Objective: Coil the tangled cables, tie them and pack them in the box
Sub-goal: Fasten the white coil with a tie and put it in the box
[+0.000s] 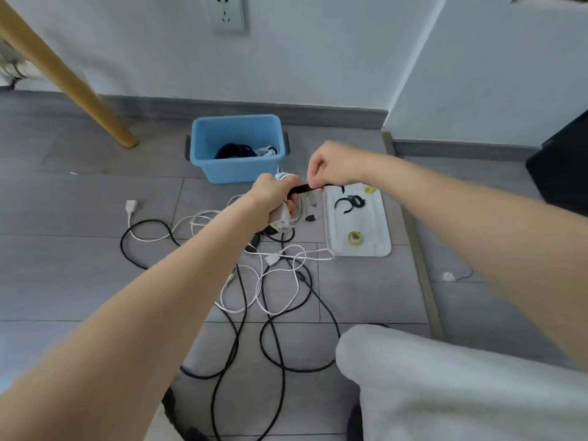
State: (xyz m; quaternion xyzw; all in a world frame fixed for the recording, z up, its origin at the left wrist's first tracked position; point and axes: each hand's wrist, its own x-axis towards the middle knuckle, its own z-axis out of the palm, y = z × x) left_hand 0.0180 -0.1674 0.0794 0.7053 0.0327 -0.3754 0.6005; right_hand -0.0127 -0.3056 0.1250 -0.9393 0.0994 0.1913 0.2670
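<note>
My left hand (273, 194) grips a coiled white cable (291, 218) held above the floor, just in front of the blue box (222, 173). My right hand (331, 165) pinches a black strap tie (304, 188) stretched across the top of that coil. A black coil and a white cable lie inside the blue box. Tangled black cables (273, 342) and white cables (280, 281) sprawl over the grey floor below my hands. A white plug (131, 205) lies at the left end of the tangle.
A white tray (375, 230) to the right of my hands carries black strap ties (350, 203) and two rolls of tape (355, 238). A wooden table leg (79, 87) slants down at left. My knee in pale trousers (445, 386) fills the lower right. The wall holds a socket (226, 12).
</note>
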